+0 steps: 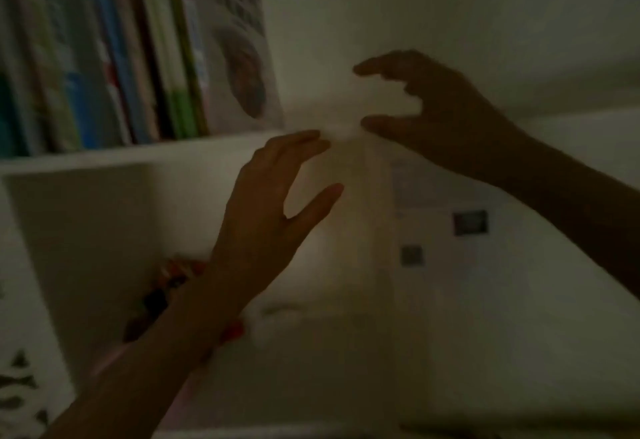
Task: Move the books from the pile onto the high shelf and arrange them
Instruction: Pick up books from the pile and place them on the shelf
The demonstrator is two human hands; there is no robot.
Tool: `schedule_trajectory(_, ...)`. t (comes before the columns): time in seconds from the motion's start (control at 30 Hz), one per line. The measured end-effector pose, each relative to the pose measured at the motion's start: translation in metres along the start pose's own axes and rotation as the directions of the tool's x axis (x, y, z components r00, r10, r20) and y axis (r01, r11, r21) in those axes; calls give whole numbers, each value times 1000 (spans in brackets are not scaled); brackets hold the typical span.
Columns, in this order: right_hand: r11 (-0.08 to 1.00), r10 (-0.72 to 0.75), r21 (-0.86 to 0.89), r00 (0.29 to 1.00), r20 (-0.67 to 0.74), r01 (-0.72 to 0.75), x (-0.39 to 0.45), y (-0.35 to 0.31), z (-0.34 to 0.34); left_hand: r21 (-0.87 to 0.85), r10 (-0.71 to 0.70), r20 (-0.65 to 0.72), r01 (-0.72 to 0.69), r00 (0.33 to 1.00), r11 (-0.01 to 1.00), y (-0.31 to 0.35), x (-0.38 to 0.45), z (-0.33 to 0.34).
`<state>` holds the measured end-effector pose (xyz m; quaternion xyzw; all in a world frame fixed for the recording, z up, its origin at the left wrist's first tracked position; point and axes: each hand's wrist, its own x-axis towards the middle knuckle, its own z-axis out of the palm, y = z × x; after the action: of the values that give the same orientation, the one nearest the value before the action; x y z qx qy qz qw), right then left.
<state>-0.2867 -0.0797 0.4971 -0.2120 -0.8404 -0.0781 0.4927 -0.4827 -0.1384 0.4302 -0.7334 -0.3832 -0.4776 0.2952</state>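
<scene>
A dim, blurred view looks up at a white high shelf [138, 156] on the left. A row of books [114, 57] stands upright on it, spines facing out in blue, green, dark and pale colours, all leaning slightly. The rightmost book [235, 57] ends the row, showing a pale cover with a dark oval picture and rows of small dark marks. To its right the shelf board runs on bare toward the wall.

Below the shelf is an open white compartment [86, 248]. Some red and dark items [166, 286] sit low inside it, too blurred to identify.

The left hand [266, 210] rises from the bottom left, forearm upright, in front of the shelf's right end. Its fingers are straight and loosely together, the thumb spread apart, and it holds nothing. The fingertips sit just below and to the right of the rightmost book, near it but not touching.

The right hand [440, 109] comes in from the right edge, higher and in shadow. Its fingers curve loosely with the thumb below, forming an open C shape around empty air. It is farther from the books, well to the right of the row.

The two hands are close, fingertips nearly meeting, with pale wall [450, 5] behind them. Lower right, small dark squares [470, 222] show on a pale surface.
</scene>
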Motion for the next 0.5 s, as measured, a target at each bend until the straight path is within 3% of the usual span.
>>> schedule_trajectory(0.17, 957, 128, -245, 985, -119, -154, -119, 25, -52, -356, 27, 90, 7, 996, 934, 59, -58, 80)
schedule_trajectory(0.3, 862, 456, -264, 889, 31, -433, -230, 50, -60, -607, -11, 281, 187, 960, 773, 107, -120, 153)
schedule_trajectory(0.37, 758, 628, -325, 766, 134, -565, -299, 69, -56, -631, -4, 487, 355, 874, 690, 129, -159, 195)
schedule_trajectory(0.4, 692, 708, -353, 687, 164, -629, -332, 79, -55, -603, 0, 601, 454, 799, 656, 139, -179, 215)
schedule_trajectory(0.5, 367, 930, -464, 310, 197, -806, -420, 104, -48, -413, 12, 860, 682, 510, 604, 165, -232, 269)
